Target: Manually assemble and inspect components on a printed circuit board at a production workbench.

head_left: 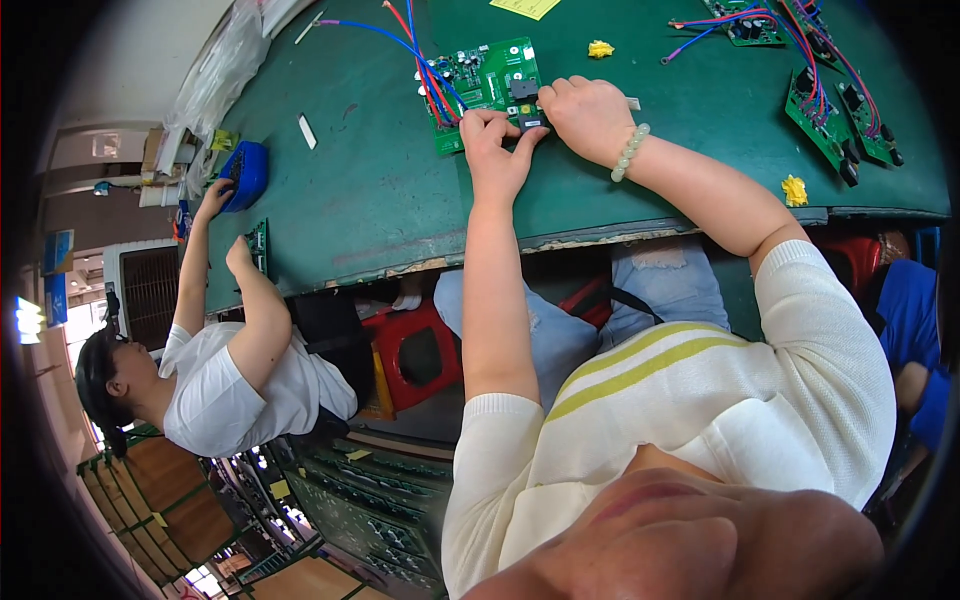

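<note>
A green circuit board (495,68) with red and blue wires lies on the bench in front of me. My left hand (494,150) is closed at its near edge, thumb and fingers around a small black component (531,122). Just above that sits another black block (523,90) on the board. My right hand (590,118), with a beaded bracelet (630,153) at the wrist, is curled shut beside the board's right edge. A pale end (633,103) shows past its knuckles; what its fingers hold is hidden.
More wired circuit boards (820,120) stand at the right. Yellow crumpled bits (600,49) and a white strip (307,131) lie on the green bench (380,200). At the left a co-worker (240,370) reaches into a blue bin (247,176). A red stool (415,350) stands below.
</note>
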The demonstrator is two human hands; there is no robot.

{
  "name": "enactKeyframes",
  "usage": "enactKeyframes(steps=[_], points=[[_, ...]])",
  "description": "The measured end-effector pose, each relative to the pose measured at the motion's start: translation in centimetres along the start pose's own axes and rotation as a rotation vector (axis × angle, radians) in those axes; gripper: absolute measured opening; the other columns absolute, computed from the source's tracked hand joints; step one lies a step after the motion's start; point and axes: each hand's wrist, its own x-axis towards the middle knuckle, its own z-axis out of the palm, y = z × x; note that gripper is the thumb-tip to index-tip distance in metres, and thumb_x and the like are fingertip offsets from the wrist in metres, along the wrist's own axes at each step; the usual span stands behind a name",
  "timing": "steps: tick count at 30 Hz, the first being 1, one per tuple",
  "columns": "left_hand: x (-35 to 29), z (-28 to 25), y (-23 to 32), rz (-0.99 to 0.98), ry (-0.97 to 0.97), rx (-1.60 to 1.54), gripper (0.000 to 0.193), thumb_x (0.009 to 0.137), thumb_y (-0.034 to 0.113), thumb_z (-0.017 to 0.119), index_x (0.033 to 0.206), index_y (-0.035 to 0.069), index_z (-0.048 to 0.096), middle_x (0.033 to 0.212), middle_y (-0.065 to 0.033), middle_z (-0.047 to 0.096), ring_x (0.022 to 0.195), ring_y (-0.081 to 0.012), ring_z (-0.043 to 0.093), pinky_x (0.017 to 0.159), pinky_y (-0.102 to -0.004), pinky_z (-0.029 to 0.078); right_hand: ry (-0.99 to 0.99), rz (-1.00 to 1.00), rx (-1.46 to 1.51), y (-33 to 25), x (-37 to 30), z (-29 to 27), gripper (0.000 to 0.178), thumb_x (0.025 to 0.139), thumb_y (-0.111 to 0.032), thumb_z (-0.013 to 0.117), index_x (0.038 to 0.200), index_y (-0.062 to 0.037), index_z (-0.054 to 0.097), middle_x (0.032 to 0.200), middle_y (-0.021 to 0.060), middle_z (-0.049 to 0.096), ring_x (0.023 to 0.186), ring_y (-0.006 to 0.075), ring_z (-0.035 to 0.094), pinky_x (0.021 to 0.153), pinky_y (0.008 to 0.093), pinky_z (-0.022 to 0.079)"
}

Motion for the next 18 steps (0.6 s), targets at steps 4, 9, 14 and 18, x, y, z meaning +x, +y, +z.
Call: enactKeyframes(steps=[4,9,14,18], points=[[0.0,0.0,-0.1,-0.019,-0.01,-0.048,0.036,0.055,0.014,0.086,0.06,0.003,0.052,0.084,-0.0066,0.048,0.083,-0.0241,0.048,0.072,-0.0351,0.041,-0.058,0.005,0.033,0.3,0.4,-0.3,0.01,0.075,-0.015,0.06,0.081,-0.0073,0.062,0.079,0.0071,0.065,0.076,0.0224,0.065,0.062,0.0341,0.052],[0.0,0.1,0.0,-0.038,-0.013,-0.072,0.036,0.054,0.015,0.086,0.059,0.003,0.053,0.084,-0.0066,0.048,0.083,-0.0242,0.048,0.072,-0.0353,0.041,-0.03,-0.025,0.061,1.2,0.8,0.2,0.016,0.083,-0.021,0.058,0.075,-0.0083,0.063,0.071,0.007,0.064,0.068,0.0231,0.064,0.057,0.0363,0.051],[0.2,0.1,-0.2,-0.024,-0.015,-0.064,0.037,0.054,0.015,0.087,0.06,0.003,0.052,0.084,-0.0065,0.048,0.083,-0.0241,0.048,0.072,-0.0351,0.041,-0.134,0.011,0.115,1.5,1.3,-0.4,0.012,0.077,-0.017,0.059,0.078,-0.0084,0.066,0.076,0.0095,0.067,0.071,0.0255,0.066,0.06,0.0374,0.051],[0.4,0.1,-0.3,0.0,-0.011,-0.06,0.036,0.054,0.014,0.086,0.061,0.003,0.052,0.084,-0.0064,0.048,0.083,-0.024,0.048,0.072,-0.035,0.041,-0.155,0.02,0.131,1.5,1.5,-0.5,0.01,0.076,-0.016,0.06,0.076,-0.0085,0.067,0.076,0.0092,0.067,0.071,0.0252,0.066,0.06,0.0371,0.052]])
